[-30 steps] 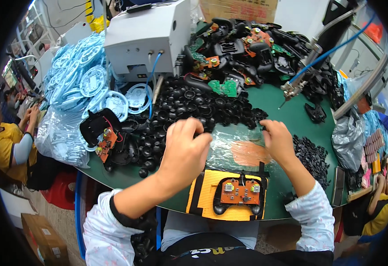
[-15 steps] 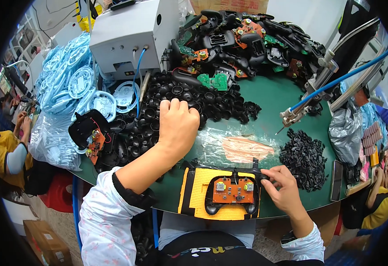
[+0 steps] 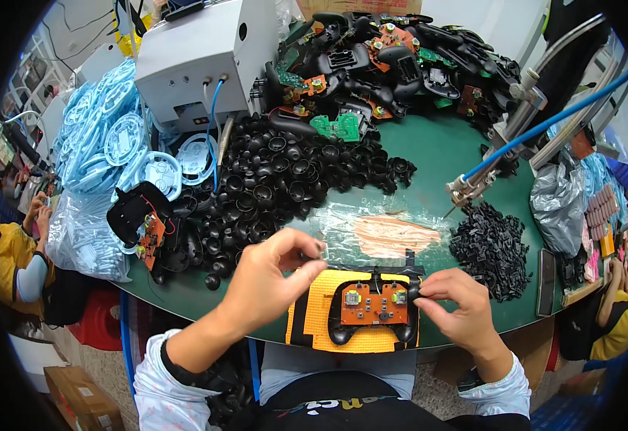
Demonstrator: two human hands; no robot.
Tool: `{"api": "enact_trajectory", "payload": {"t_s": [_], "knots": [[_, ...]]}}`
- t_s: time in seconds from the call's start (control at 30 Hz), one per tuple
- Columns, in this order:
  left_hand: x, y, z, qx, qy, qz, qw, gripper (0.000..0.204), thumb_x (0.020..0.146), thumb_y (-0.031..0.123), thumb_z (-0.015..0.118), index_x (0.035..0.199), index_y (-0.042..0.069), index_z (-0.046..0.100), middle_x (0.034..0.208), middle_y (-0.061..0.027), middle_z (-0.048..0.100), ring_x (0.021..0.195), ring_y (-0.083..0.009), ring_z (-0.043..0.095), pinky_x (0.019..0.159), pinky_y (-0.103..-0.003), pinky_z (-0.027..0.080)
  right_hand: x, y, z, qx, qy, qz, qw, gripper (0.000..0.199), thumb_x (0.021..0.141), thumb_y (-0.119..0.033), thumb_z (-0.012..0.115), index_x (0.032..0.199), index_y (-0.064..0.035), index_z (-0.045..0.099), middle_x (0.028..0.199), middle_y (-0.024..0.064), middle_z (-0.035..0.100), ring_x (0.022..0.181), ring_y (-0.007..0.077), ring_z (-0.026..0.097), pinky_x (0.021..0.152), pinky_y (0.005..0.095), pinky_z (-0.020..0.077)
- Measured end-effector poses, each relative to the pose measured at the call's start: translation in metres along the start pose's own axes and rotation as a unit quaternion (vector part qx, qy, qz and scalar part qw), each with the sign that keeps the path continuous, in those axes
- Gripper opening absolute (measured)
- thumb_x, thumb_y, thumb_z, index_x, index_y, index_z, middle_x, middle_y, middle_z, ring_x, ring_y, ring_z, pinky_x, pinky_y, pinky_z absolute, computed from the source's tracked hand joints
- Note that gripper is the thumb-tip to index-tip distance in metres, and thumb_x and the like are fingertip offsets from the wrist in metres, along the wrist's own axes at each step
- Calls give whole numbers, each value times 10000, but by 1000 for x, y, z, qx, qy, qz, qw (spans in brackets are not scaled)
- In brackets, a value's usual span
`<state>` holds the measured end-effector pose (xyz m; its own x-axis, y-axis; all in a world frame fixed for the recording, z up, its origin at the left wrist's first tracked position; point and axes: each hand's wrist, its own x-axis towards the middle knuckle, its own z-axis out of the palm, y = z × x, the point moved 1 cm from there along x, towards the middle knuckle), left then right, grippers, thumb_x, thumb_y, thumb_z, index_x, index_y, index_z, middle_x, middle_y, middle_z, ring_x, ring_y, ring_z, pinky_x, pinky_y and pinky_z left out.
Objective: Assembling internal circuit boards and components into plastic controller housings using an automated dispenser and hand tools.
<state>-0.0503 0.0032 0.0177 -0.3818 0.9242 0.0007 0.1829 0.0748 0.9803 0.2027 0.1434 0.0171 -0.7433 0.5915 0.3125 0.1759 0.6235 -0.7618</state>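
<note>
A game controller half-shell [image 3: 337,335] with an orange circuit board [image 3: 375,307] lies on a yellow textured mat [image 3: 318,309] with black strips, at the table's near edge. My right hand [image 3: 459,305] is closed in a pinch on a small black part [image 3: 414,289] at the controller's upper right corner. To the controller's upper left, my left hand [image 3: 267,284] is curled, thumb and fingers closed around a small black cap, mostly hidden. Beyond it spreads a pile of black dome-shaped caps [image 3: 263,192].
Small black pieces [image 3: 492,251] are heaped at right, below a metal nozzle arm [image 3: 468,188] reaching over the table. A grey machine [image 3: 192,72] stands far left by light-blue plastic frames [image 3: 98,129]. Controller shells [image 3: 407,68] are piled at the back. A phone [image 3: 545,282] lies at the right edge.
My left hand has come back from the cap pile toward the controller, with a small black cap in its fingers. My right hand has shifted slightly left, still pinching its black part.
</note>
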Motion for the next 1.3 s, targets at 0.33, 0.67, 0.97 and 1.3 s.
{"api": "enact_trajectory", "payload": {"t_s": [0.33,0.67,0.97,1.3], "knots": [[-26,-8,31,18,-11,85,996,157,803,53,749,948,25,694,1043,-101,634,944,-181,614,820,-294,507,7,-4,11,-47,-59,-30,997,176,713,-16,780,843,-30,662,837,112,658,767,253,664,657,328,546],[-19,-26,54,32,0,141,990,207,784,52,747,968,22,659,979,-101,653,895,-229,638,811,-331,508,10,-5,12,-45,-68,-37,996,172,707,-17,785,825,-33,661,826,102,662,789,260,669,680,339,547],[-19,-21,51,126,21,213,969,218,730,65,800,905,20,677,906,-71,689,846,-231,658,728,-316,528,9,-6,13,-50,-60,-26,997,178,707,-17,789,831,-31,662,831,100,665,782,254,670,666,333,548],[-19,-21,50,144,35,209,967,219,724,65,801,896,26,671,873,-66,684,805,-231,655,708,-321,521,10,-6,14,-48,-62,-42,996,183,706,-13,789,832,-28,658,838,110,662,770,251,668,652,330,546]]}}
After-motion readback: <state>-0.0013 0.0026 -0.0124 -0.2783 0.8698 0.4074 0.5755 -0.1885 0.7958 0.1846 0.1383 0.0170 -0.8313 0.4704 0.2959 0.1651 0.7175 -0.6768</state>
